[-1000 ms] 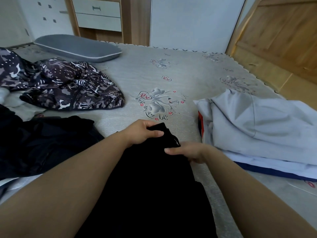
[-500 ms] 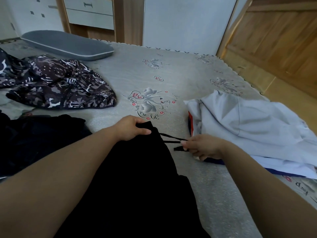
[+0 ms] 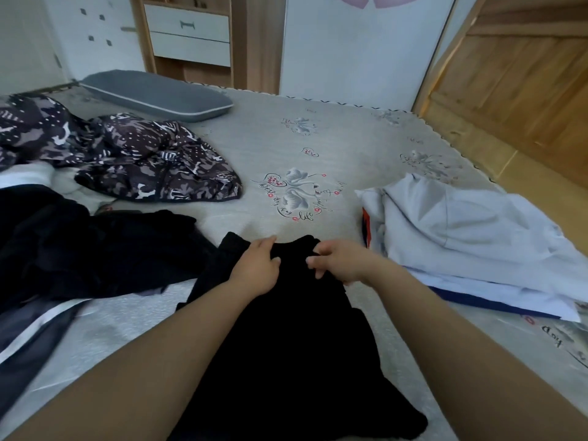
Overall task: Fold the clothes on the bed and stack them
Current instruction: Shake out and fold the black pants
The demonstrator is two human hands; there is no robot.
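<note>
Both hands are on the far end of the black garment (image 3: pixel 286 338), which lies stretched along the middle of the bed (image 3: pixel 350 148) running from the near edge outward. Left hand (image 3: pixel 256 270) has its grip pinched on the cloth at the top, thumb tucked under the fold. Right hand (image 3: pixel 337 261) has fingers curled round the same end, just beside it. Looks like the straightening step before the first fold, so next up is probably flattening that end and bringing it back toward the near edge.

Room-wise: bare sheet ahead of the hands out to the flower print, so plenty of space forward. The right side is tighter, since the pale folded stack (image 3: pixel 461 237) sits near the right edge and close to the right wrist. To the left, a black heap (image 3: pixel 79 249) almost touches the garment, with a camo jacket (image 3: pixel 143 163) behind it. Could snag there.
</note>
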